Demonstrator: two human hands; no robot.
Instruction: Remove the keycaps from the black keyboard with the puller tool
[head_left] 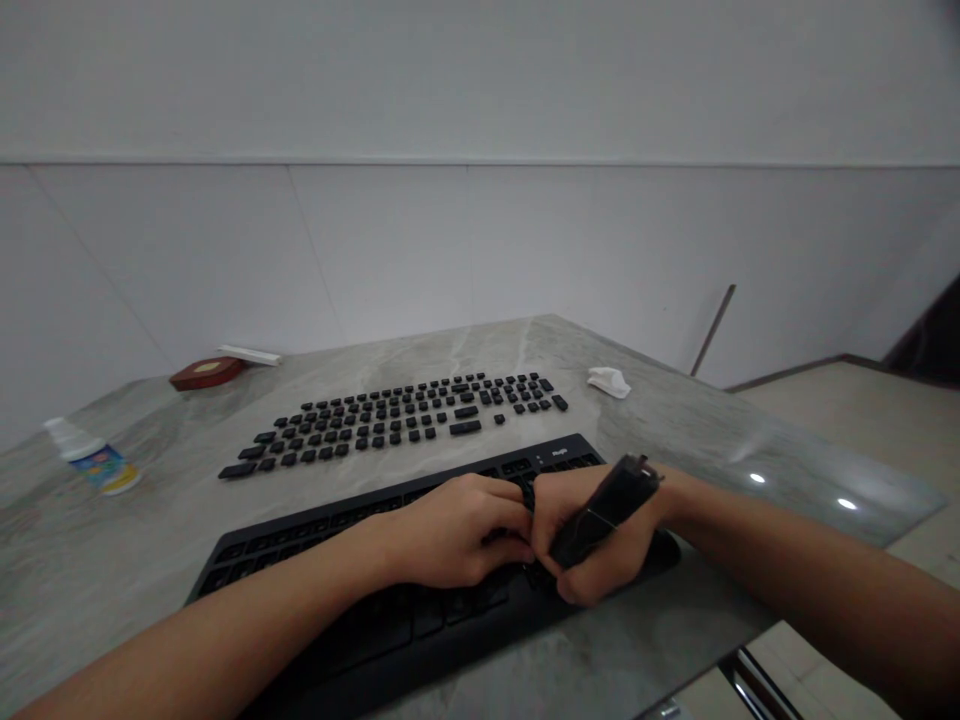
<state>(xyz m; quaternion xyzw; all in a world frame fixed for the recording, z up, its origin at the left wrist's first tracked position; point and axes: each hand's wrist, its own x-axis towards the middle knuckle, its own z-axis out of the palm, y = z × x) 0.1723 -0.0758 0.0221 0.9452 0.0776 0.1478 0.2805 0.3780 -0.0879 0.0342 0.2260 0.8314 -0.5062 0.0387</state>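
Note:
A black keyboard (pixel 420 655) with its keycaps taken off lies before me on the marble-patterned table. My right hand (pixel 615 550) wraps round a thick black handle (pixel 611 505) with small metal parts at its upper end. The handle tilts up to the right; its lower end is hidden by my fingers, so I cannot tell its exact kind. Next to it, my left hand (pixel 472 530) rests over the keyboard with its fingers curled and pinched against the right fingers. What the left fingers hold, if anything, is hidden. Beyond the keyboard, loose black keycaps (pixel 375 425) lie in keyboard-like rows.
On the left of the table (pixel 180 500) lies a white spray bottle (pixel 97 462). A red-brown box (pixel 208 373) and a white strip (pixel 251 355) sit by the wall. A crumpled white tissue (pixel 609 381) lies right of the keycaps. The table's edge runs along the right.

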